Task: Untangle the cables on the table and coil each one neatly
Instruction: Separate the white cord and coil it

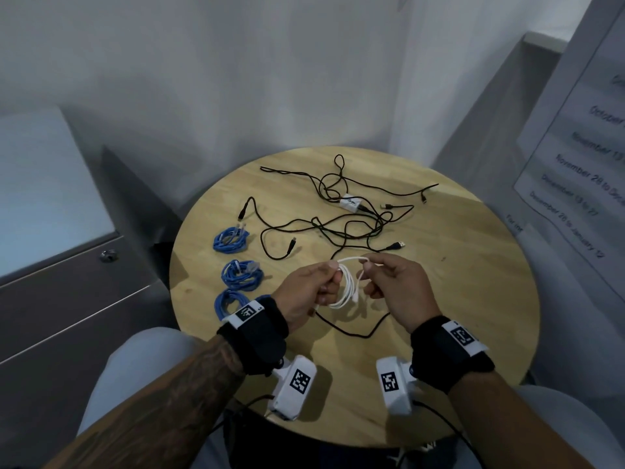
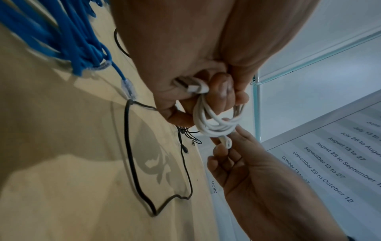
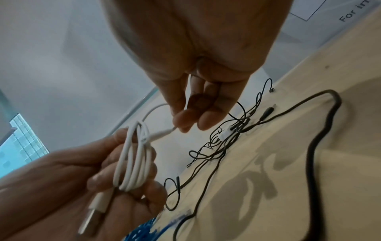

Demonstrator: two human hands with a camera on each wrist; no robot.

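Note:
Above the round wooden table my left hand grips a white cable wound in several loops round its fingers; its USB plug lies against the palm. My right hand pinches the free small-plug end of that white cable beside the coil. Tangled black cables spread across the far half of the table, and one black strand loops under my hands. Three coiled blue cables lie in a column at the left; the nearest is partly hidden by my left wrist.
A small white adapter sits inside the black tangle. A grey cabinet stands left of the table. A printed schedule sheet hangs at the right. White walls close in behind.

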